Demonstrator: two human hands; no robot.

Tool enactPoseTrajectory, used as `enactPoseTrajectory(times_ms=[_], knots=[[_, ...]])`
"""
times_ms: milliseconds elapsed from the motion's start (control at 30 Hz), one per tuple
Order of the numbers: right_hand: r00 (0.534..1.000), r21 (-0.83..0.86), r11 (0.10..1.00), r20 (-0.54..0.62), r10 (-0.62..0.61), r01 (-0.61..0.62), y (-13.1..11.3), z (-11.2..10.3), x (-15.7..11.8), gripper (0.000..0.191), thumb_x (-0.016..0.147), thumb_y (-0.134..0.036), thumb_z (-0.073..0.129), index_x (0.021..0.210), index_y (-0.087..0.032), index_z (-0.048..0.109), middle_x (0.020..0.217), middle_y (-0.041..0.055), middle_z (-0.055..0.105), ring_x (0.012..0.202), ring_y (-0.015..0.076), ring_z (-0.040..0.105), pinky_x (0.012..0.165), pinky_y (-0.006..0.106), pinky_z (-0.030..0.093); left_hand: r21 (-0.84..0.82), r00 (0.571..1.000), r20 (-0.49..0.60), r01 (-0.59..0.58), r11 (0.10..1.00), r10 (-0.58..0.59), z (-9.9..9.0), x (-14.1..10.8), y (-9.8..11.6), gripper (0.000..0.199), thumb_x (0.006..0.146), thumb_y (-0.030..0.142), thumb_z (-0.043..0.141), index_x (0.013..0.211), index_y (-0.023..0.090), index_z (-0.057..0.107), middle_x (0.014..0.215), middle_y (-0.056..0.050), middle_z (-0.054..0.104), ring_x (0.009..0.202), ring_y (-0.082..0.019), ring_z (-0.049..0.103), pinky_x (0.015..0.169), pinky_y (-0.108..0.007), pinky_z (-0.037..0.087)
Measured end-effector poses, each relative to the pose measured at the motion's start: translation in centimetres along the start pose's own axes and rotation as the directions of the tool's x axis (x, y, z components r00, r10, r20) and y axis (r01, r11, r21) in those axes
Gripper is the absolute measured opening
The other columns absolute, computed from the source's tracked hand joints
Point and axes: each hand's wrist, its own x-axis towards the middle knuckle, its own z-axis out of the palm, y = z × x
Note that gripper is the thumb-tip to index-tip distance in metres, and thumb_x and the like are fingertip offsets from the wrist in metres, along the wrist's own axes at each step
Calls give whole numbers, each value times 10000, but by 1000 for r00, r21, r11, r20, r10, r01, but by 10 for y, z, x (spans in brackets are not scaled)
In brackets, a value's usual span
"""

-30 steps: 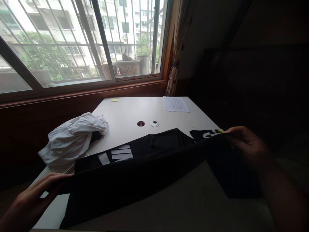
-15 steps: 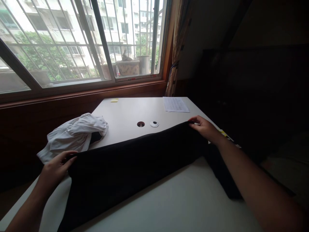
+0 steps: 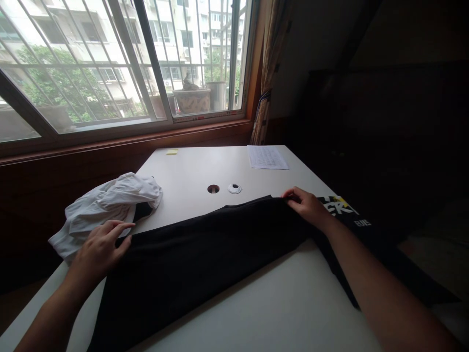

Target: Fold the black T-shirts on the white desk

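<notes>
A black garment [image 3: 205,254] lies stretched across the white table [image 3: 256,313], one part hanging past the right edge, where white and yellow print shows. My right hand [image 3: 302,205] pinches its upper edge near the right end. At the upper left corner of the cloth is my left hand [image 3: 106,244], thumb and fingers apart, resting at the edge and not closed on it. Just beyond my left hand sits a crumpled white cloth [image 3: 117,198], with a dark patch on its right side.
Printed paper sheets [image 3: 268,157] lie at the table's far right, and a yellow note [image 3: 172,151] at the far left. Mid-table are a round hole [image 3: 213,188] and a white round cover [image 3: 235,188]. A barred window and curtain [image 3: 266,83] stand behind.
The black garment's upper edge has come down on the right, with my right hand lower. My left hand has moved right and its fingers have opened. The print at the right now shows more.
</notes>
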Motion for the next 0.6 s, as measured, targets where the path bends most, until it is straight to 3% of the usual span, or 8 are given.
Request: enactPoseTrajectory(times_ms=[133, 267, 433, 600], knots=[[990, 19, 991, -64, -128, 130, -4, -2, -14, 126, 860, -204, 567, 934, -279, 637, 1049, 5, 718, 1021, 229, 674, 925, 381, 524, -161, 967, 43, -242, 957, 252, 7, 38, 70, 322, 981, 464, 480, 1142, 277, 687, 1156, -66, 671, 1083, -281, 627, 952, -422, 513], [975, 35, 980, -111, -191, 196, -7, -3, -22, 118, 866, -178, 560, 895, -277, 618, 1031, 5, 723, 1002, 229, 682, 918, 389, 529, -276, 901, 96, -385, 881, 424, 36, 78, 145, 307, 1023, 434, 461, 1138, 258, 685, 1141, -60, 695, 1071, -262, 630, 960, -416, 505], [965, 30, 971, -127, -232, 237, -10, -5, -28, 119, 866, -167, 563, 871, -273, 616, 1025, 4, 730, 997, 233, 688, 926, 401, 530, -488, 869, 221, -294, 822, 442, 72, 112, 203, 365, 1000, 460, 521, 1253, 225, 642, 1223, -89, 690, 1073, -259, 656, 935, -388, 522], [978, 37, 984, -127, -166, 172, -13, -8, -31, 80, 869, -219, 571, 856, -283, 619, 1040, 18, 736, 1040, 261, 680, 998, 450, 513, -651, 791, 375, -146, 745, 483, 82, 122, 222, 324, 908, 421, 660, 1178, 246, 701, 1146, -48, 738, 1018, -237, 688, 918, -329, 523]])
